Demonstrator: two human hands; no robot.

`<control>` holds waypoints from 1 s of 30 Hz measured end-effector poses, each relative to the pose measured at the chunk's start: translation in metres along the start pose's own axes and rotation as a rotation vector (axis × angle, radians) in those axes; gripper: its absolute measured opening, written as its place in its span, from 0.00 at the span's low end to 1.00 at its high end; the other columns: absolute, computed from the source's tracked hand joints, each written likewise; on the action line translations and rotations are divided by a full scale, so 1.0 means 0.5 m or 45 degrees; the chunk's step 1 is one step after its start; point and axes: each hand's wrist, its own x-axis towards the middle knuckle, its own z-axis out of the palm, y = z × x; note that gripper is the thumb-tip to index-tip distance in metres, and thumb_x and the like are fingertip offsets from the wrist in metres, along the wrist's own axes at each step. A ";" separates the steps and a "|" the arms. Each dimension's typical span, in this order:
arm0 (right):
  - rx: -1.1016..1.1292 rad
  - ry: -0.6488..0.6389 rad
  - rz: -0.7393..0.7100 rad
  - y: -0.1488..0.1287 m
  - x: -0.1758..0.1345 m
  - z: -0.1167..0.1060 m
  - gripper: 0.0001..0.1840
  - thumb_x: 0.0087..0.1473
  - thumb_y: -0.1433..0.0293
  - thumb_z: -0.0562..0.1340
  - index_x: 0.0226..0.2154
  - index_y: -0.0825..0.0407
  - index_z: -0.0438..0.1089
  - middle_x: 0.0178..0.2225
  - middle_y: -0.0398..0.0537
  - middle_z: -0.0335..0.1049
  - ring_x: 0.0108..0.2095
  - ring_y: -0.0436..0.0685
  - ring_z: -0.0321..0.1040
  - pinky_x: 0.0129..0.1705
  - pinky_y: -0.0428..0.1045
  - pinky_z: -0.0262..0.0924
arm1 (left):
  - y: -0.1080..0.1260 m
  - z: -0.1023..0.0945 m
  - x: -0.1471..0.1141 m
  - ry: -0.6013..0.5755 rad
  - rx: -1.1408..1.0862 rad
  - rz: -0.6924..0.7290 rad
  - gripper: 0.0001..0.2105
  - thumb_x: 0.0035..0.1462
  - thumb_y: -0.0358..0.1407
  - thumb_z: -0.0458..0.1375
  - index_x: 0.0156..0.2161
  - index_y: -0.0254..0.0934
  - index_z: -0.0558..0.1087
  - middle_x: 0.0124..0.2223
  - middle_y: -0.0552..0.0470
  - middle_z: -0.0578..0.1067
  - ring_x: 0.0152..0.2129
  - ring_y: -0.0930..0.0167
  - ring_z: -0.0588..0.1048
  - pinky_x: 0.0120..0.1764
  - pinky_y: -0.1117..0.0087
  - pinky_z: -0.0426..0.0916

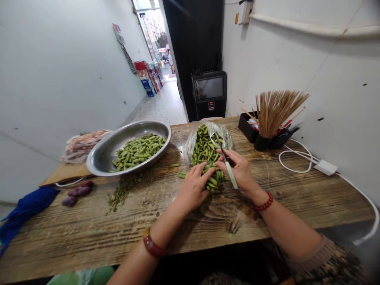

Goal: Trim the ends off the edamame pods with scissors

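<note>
Several green soybean pods [204, 144] spill from a clear plastic bag [191, 146] onto the wooden table in front of me. My left hand [194, 184] is over the near end of the heap, with its bent fingers closed on a pod. Close beside it, my right hand [237, 168] grips a narrow-bladed tool with a pale green handle [231, 175]; its dark blade points away from me. Whether it is a knife or scissors seen edge-on I cannot tell. The right fingertips are near the same pod. A steel basin [97, 160] at left holds more pods.
Green trimmings [120, 194] lie by the basin, near purple-red bulbs [78, 191]. Bagged pinkish food [84, 144] sits at far left, with a blue cloth [32, 202] nearer. At right are a holder of skewers [271, 113] and a white cable with adapter [325, 167].
</note>
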 end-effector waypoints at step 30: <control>-0.216 -0.375 -0.226 0.014 -0.028 0.034 0.20 0.52 0.67 0.66 0.48 0.52 0.68 0.37 0.51 0.71 0.37 0.56 0.70 0.40 0.50 0.67 | -0.106 0.000 -0.009 0.243 -0.473 -0.147 0.14 0.57 0.30 0.51 0.46 0.38 0.74 0.51 0.43 0.74 0.49 0.65 0.71 0.53 0.60 0.65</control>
